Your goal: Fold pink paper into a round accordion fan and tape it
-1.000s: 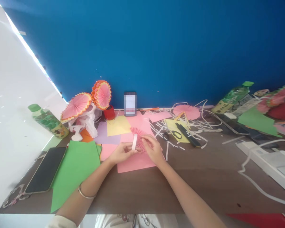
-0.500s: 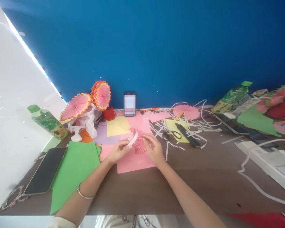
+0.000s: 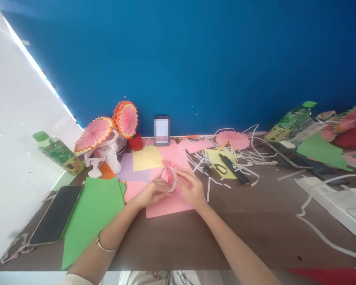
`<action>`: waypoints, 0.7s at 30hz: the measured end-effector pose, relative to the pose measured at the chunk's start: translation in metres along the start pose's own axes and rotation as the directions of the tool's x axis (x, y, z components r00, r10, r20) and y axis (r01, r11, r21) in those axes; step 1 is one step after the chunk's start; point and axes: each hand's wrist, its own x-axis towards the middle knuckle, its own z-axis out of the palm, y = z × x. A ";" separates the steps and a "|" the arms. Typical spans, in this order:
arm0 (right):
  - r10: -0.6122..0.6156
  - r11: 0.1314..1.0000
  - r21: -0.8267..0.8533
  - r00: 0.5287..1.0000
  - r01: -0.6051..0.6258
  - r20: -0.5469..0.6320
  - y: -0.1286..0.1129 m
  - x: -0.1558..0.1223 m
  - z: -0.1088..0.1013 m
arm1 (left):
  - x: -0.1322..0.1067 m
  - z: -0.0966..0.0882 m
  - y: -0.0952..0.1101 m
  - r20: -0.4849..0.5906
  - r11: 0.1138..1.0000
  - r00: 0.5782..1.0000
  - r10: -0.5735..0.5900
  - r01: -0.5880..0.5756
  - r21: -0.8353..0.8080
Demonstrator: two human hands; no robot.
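Observation:
Near the middle of the table, a white roll of tape [image 3: 175, 181] stands on edge in my left hand [image 3: 152, 192], whose fingers are closed about its left side. Behind the ring, and partly seen through it, is a fan of pleated pink paper [image 3: 167, 163]. My right hand [image 3: 192, 189] has its fingers bent together at the fan's right side, close against the tape roll; its fingertips are partly hidden. Under both hands lie flat pink paper sheets [image 3: 163, 211].
Green paper [image 3: 91, 217] and a phone [image 3: 56, 213] lie left. Pleated paper flowers [image 3: 126, 118] and a bottle [image 3: 59, 154] stand behind them. A black-handled cutter [image 3: 234, 169], scissors [image 3: 221, 169] and white paper strips [image 3: 201, 162] lie right, before a power strip [image 3: 329, 206].
The tape roll has turned from nearly edge-on to showing its open ring, and sits slightly lower and further right. My left fingers have shifted right with it; my right hand has barely moved.

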 end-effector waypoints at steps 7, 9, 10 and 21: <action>-0.003 1.000 -0.010 1.000 0.004 0.031 0.000 0.001 -0.002 | 0.000 -0.005 0.000 0.072 0.990 0.997 0.042 -0.051 0.129; -0.006 1.000 -0.004 0.999 0.006 0.033 -0.001 0.002 -0.003 | -0.001 -0.006 0.000 0.087 0.985 0.995 0.052 -0.065 0.160; -0.007 1.000 0.001 0.999 0.007 0.036 -0.001 0.003 -0.004 | -0.001 -0.006 -0.001 0.092 0.982 0.994 0.056 -0.072 0.172; 0.037 0.999 0.026 0.982 -0.043 0.186 0.006 0.008 -0.015 | -0.002 -0.007 -0.004 0.157 0.975 0.985 0.074 -0.105 0.197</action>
